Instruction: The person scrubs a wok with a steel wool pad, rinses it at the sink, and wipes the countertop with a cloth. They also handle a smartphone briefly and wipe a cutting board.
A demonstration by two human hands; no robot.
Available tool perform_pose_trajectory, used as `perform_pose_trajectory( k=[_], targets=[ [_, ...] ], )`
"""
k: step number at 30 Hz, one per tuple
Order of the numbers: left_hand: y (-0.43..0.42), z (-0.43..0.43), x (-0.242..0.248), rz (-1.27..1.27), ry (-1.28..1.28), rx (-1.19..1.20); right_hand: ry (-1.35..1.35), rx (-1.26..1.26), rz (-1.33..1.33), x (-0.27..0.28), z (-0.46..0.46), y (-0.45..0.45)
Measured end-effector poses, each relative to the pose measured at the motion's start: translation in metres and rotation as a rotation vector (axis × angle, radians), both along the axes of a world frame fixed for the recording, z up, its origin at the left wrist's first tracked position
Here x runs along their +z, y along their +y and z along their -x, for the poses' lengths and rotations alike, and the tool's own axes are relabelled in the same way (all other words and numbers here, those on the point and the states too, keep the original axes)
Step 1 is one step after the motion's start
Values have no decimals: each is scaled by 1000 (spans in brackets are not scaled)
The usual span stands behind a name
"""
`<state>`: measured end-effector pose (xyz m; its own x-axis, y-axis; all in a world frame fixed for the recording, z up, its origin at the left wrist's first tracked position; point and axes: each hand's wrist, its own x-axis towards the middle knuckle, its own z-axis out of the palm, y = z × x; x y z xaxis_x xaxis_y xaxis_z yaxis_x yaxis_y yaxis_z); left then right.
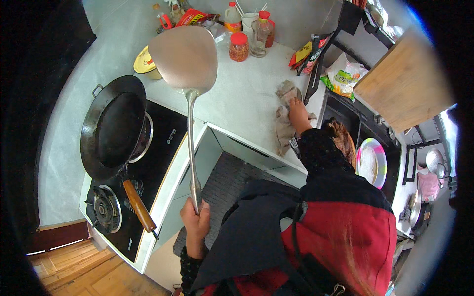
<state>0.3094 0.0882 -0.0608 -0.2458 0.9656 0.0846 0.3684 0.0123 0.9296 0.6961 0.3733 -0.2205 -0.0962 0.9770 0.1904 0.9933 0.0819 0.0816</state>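
Note:
My left hand [196, 220] grips the handle end of a metal wok spatula [185, 59], its broad blade raised in front of the countertop. To the right, my right hand [299, 114] is on a crumpled grey-brown cloth [283, 124], which lies on the white countertop [240, 96] near the sink. Its fingers are bent into the cloth and partly hidden by it. A black wok [118, 129] with a wooden handle [139, 205] sits tilted in view on the rear burner of the black gas hob [163, 144], left of the spatula.
The front burner [105, 209] is uncovered. Along the wall stand a red-lidded jar [239, 47], a glass bottle [260, 37] and seasoning packets [192, 16]. A yellow enamel container [144, 63] is behind the wok. The dark sink [342, 111] holds a rimmed basin [371, 162]; a wooden board [405, 81] juts nearby.

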Motion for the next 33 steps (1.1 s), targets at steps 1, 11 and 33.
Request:
perform_pose_trajectory(
  k=[1, 11, 33],
  targets=[
    [-1, 1, 0, 3, 14, -3, 89, -18, -5, 9, 6, -1],
    [11, -3, 3, 53, 40, 131, 704, 480, -135, 54, 195, 104],
    [68, -26, -1, 124, 48, 67, 30, -41, -150, -9, 26, 115]
  ],
)
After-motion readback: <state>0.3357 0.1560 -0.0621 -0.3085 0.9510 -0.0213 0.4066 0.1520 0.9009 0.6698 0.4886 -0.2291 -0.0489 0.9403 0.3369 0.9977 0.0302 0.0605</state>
